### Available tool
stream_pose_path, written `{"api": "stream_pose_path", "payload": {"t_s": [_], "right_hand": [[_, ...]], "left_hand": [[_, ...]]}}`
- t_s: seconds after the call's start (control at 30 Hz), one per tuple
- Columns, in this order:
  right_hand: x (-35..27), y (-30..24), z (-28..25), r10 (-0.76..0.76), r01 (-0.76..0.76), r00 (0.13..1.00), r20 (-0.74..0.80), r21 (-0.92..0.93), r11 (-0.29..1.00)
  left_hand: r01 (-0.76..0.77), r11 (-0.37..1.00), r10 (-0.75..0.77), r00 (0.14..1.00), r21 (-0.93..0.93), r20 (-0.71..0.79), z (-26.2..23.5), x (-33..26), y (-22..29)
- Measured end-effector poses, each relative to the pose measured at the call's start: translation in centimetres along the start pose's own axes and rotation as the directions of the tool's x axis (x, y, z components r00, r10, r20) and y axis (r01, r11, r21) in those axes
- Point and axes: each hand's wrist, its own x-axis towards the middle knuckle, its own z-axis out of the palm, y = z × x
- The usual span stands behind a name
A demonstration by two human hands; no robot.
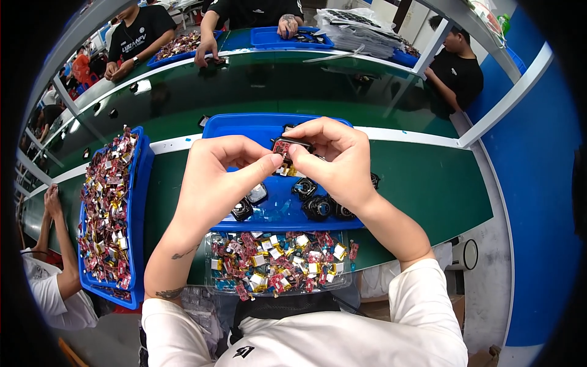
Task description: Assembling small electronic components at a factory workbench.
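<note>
Both my hands are raised over the blue tray (241,126) in front of me. My right hand (339,164) grips a black watch-like case (301,140), with its thumb against a small red circuit board (282,147) at the case. My left hand (214,174) is closed at the board's left edge, thumb and forefinger pinched together there. Part of the case is hidden behind my fingers. Below in the tray lie several black round-faced cases (317,208) and a pale-faced one (257,194). White and yellow battery pieces show just under my hands.
A clear tray (347,282) nearest me is heaped with red boards and batteries. At left stands a long blue bin (147,174) of similar parts. Beyond the white rail (422,138) runs a dark green belt (257,79) with co-workers behind it. A white post (507,98) rises at right.
</note>
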Motion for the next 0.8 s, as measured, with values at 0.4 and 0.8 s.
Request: {"api": "stream_pose_path", "payload": {"t_s": [0.4,0.8], "right_hand": [[1.3,-0.1,-0.7,0.039,-0.035,0.994,0.097,-0.035,0.999],[14.1,16.2,-10.6,0.543,-0.57,0.809,-0.223,-0.521,0.635]], "left_hand": [[0.013,0.999,-0.017,0.996,-0.046,-0.084,-1.9,0.7,0.3],[-0.182,0.983,0.182,0.971,0.011,-0.158,-3.7,0.6,1.7]]}}
